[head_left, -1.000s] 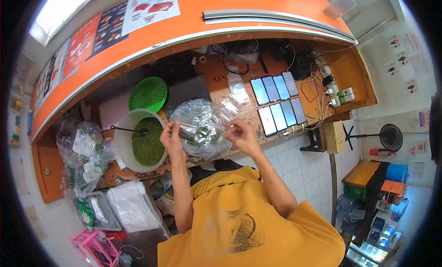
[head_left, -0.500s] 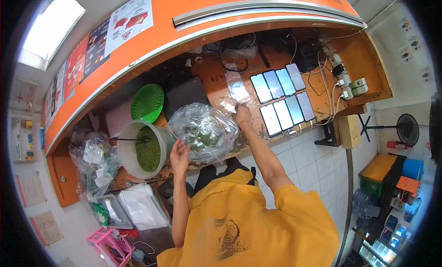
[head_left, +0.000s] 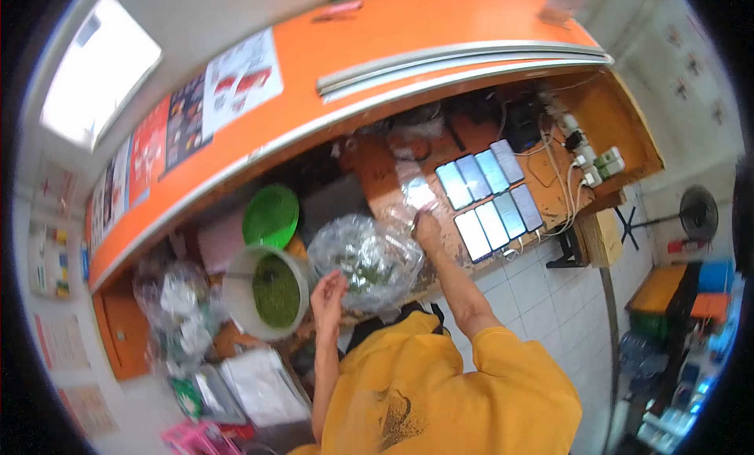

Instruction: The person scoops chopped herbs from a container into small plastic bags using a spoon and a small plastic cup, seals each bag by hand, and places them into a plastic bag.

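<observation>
My left hand [head_left: 328, 299] is at the left edge of a large clear plastic bag [head_left: 385, 249] with chopped green stuff inside. Its fingers are slightly curled and apart, with nothing visible in them. Farther right, my right hand [head_left: 427, 233] reaches down to the table among small clear plastic packets [head_left: 418, 190]. Its fingers are bent together at a packet's near edge; blur hides exactly what is between them. Left of the bag stands a whitish bucket [head_left: 239, 294] holding more of the green stuff [head_left: 276, 296] and a dark-handled utensil.
Several lit phones [head_left: 491, 208] lie right of my right hand, with white cables and a power strip [head_left: 581, 145] beyond. A green plastic basket [head_left: 271, 217] leans behind the bucket. Bundled plastic bags [head_left: 184, 314] fill the left end. An orange shelf [head_left: 440, 31] overhangs the worktable.
The whole view has shifted, so everything sits lower and slightly farther right. Both hands keep nearly the same places beside the bag and the packets; the right fingers look more bent.
</observation>
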Demonstrator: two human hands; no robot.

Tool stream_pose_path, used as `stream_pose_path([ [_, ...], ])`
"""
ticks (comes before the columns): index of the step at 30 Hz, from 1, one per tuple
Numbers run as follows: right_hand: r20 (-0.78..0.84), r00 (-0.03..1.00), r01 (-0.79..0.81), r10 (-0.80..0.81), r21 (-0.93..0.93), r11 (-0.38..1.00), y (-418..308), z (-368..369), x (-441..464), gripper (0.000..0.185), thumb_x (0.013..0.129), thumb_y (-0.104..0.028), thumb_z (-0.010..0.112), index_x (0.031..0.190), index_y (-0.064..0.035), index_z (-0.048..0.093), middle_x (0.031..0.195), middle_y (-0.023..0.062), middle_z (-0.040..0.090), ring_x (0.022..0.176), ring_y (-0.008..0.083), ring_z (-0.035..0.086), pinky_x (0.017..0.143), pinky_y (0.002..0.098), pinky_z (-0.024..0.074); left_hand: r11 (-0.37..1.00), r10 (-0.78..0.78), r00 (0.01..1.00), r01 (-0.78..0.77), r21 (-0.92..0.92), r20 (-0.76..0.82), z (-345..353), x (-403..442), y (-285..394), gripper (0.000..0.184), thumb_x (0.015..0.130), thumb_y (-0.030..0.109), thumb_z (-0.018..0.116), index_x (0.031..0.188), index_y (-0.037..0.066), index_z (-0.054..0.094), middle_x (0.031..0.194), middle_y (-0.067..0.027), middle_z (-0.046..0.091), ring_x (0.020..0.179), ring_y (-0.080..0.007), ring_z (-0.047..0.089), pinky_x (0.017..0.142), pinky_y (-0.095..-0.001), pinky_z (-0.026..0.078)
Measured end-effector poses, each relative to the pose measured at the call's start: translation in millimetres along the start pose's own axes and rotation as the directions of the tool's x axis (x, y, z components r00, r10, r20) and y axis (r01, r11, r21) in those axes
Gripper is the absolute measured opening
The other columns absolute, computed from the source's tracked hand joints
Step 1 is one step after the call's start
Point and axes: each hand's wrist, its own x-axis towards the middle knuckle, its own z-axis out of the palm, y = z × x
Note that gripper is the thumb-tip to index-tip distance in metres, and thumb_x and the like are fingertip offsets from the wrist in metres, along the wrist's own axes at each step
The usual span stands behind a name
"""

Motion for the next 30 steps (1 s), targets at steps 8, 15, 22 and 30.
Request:
stream_pose_path([
  [8,-0.166,0.958,-0.172,0.232,0.314,0.934,-41,-68,-18,0.019,0.085,-0.014,0.062,0.092,0.0007,0.072,0.086,0.0230,0.074,0.083,0.0375,0.073,0.074,0.0443,0.0557,0.996,0.087,0.986,-0.083,-0.031,0.139,3,15,43,0.029,0.100,0.014,0.069,0.123,-0.004,0.069,0.102,-0.0073,0.073,0.090,-0.0131,0.068,0.082,-0.0262,0.054],
  [15,0.024,0.946,0.203,-0.323,0.732,0.650,-158,-146,-127,0.013,0.092,-0.017,0.069,0.092,-0.0042,0.072,0.076,0.0037,0.070,0.070,0.0102,0.063,0.065,0.0290,0.0495,0.985,0.085,0.920,-0.137,0.109,0.383,25,37,48,0.022,0.099,0.014,0.069,0.113,-0.002,0.073,0.098,-0.0074,0.075,0.089,-0.0129,0.069,0.076,-0.0276,0.054],
  [22,0.148,0.930,0.178,-0.336,0.620,0.764,-186,-177,-136,0.016,0.093,-0.018,0.069,0.096,-0.0029,0.071,0.078,0.0059,0.071,0.072,0.0123,0.064,0.068,0.0300,0.0513,0.980,0.172,0.927,-0.194,0.035,0.333,33,37,59,0.016,0.098,0.015,0.072,0.101,-0.001,0.073,0.089,-0.0028,0.072,0.079,-0.0089,0.066,0.067,-0.0237,0.052],
  [30,0.189,0.905,0.125,-0.381,0.738,0.663,-200,-164,-133,0.019,0.094,-0.019,0.072,0.098,-0.0010,0.072,0.085,0.0043,0.072,0.077,0.0117,0.064,0.070,0.0305,0.0516,0.996,0.091,0.927,-0.078,-0.050,0.363,6,36,64,0.014,0.098,0.011,0.070,0.104,-0.001,0.073,0.090,-0.0045,0.073,0.079,-0.0120,0.067,0.069,-0.0270,0.054],
])
